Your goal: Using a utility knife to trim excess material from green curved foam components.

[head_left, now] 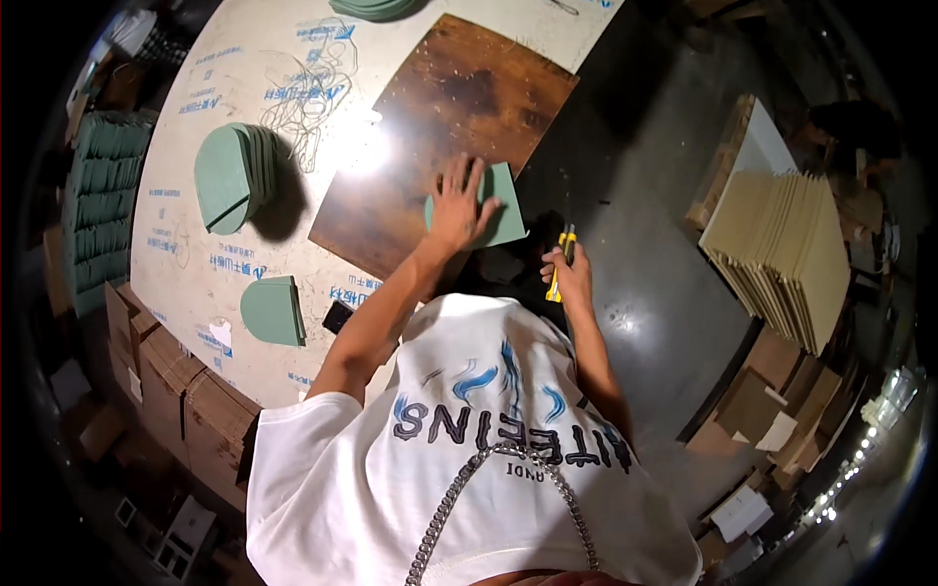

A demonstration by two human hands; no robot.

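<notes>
My left hand (459, 208) lies with fingers spread on a green rounded panel (504, 203), holding it flat against a brown wooden board (469, 98). The panel's straight edge reaches past the board's near right side. My right hand (570, 271) is closed round a yellow utility knife (564, 259), off the table's edge and to the right of the panel. The knife's tip points away from me. Further left, a stack of green rounded panels (230, 181) rests on the white table, and a smaller green stack (274, 311) lies nearer to me.
The white table (210, 93) carries tangled string (308, 103), another green stack (376, 8) at its far edge and a small black object (338, 315) by my left forearm. Cardboard boxes (186, 386) stand at left. Upright tan sheets (787, 254) stand on the floor at right.
</notes>
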